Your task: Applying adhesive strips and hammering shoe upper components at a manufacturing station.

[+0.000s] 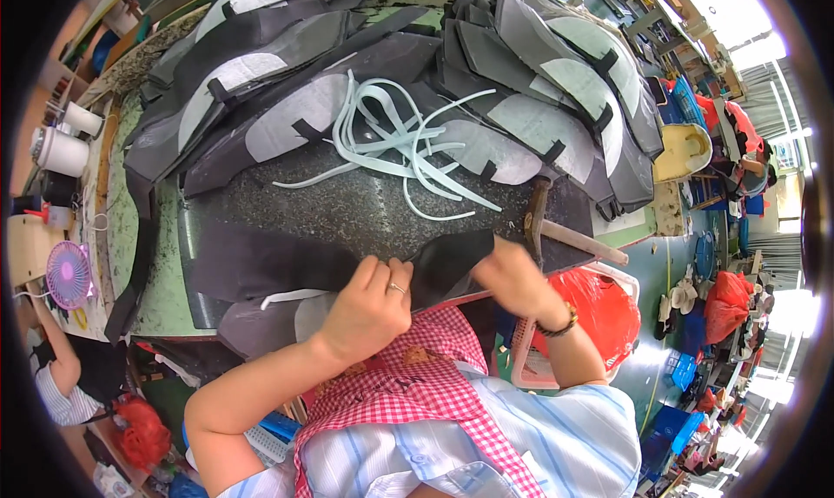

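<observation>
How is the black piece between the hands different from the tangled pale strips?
The black piece is dark and broad, but the pale strips are whitish and narrow. The left hand holds the black piece, while no hand touches the pale strips. The black piece is a sheet, while the pale strips make a loopy heap. Both are bent into curves.
</observation>
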### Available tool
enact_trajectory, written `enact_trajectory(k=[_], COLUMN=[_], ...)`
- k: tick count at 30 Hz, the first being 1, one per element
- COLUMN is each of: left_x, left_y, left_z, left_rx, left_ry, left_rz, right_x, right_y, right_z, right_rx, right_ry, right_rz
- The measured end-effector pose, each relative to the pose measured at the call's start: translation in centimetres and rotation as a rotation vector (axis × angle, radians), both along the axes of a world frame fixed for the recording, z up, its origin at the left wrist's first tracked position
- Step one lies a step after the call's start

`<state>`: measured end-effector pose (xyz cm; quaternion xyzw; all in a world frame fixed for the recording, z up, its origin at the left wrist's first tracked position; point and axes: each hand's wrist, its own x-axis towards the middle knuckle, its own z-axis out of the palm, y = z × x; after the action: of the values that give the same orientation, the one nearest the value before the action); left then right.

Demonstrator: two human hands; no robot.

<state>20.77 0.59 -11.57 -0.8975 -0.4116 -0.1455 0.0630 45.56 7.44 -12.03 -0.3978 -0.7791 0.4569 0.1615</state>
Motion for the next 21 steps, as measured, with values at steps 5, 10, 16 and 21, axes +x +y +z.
enact_trajectory(k=[5,10,16,21], left_x=[0.5,0.3,-0.3,-4.7], left_y=[-0.6,-0.4,-0.5,-4.0], left_z=[-0.6,-0.3,0.0,2.9], left_rx=[0.117,0.12,0.061,0.23], left_ry=[0.171,0.185,0.184,0.026], left_rz=[-0.015,-0.015,0.026,0.024], right_x=[0.1,-1.6,-3.4,-6.1], right_y=[1.0,0.9,0.8,-1.1], right_z=[3.2,4.5,4.6,1.6], right_rx=[-0.336,0.678,0.531,0.353], right_ry=[0.127,-0.631,-0.145,-0.131], right_rz=[-0.343,0.43,0.214,0.371])
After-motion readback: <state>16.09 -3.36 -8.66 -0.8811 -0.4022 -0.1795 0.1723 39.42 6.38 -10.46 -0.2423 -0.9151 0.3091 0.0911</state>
